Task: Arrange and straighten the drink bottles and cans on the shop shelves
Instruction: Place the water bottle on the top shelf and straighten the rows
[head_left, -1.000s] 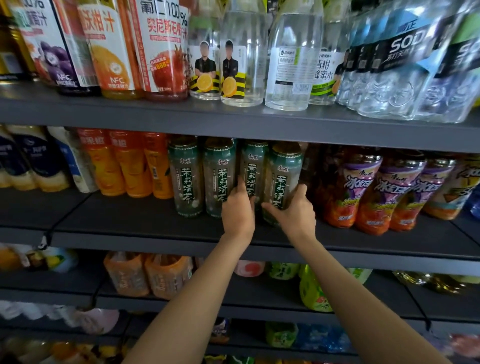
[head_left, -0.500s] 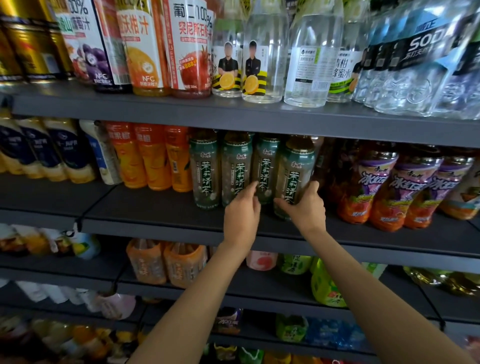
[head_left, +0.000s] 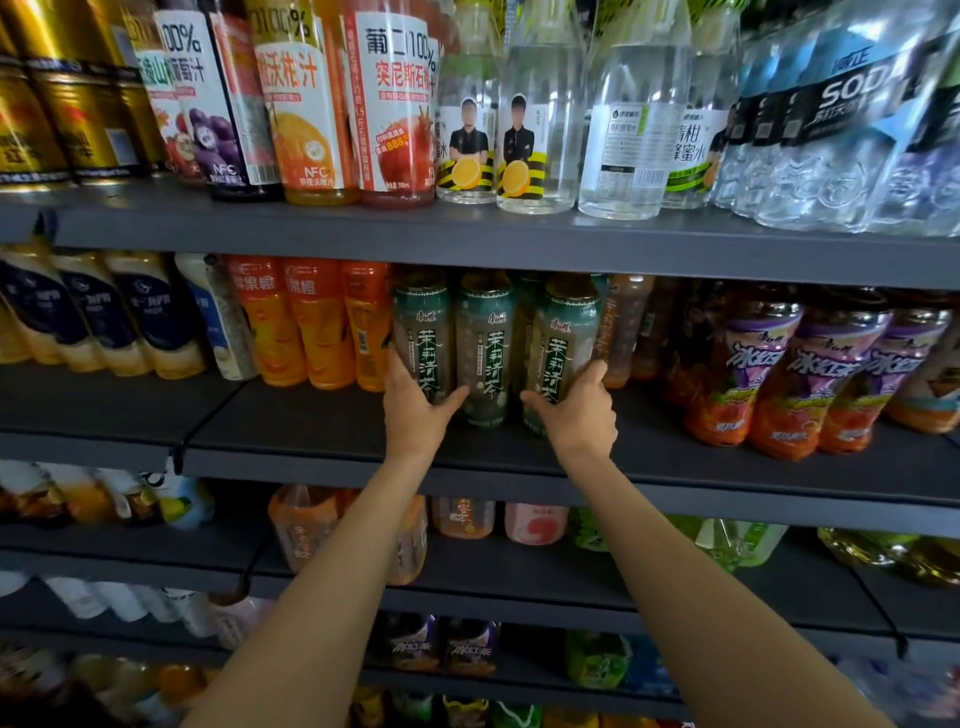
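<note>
My left hand (head_left: 415, 410) and right hand (head_left: 576, 410) clasp the outer green-labelled plastic tea bottles (head_left: 485, 353) mid-shelf, near the dark metal shelf (head_left: 311, 447) front edge; uneven squeezing could topple them forward

Three green-labelled tea bottles upright in a tight row at frame centre, on the middle shelf (head_left: 311, 431), labels facing out. Left green tea bottle (head_left: 422, 332) gripped low by left hand (head_left: 415, 410); middle green tea bottle (head_left: 485, 348) free between the hands; right green tea bottle (head_left: 566, 343) gripped low by right hand (head_left: 576, 410). A fourth partly visible behind.
</note>
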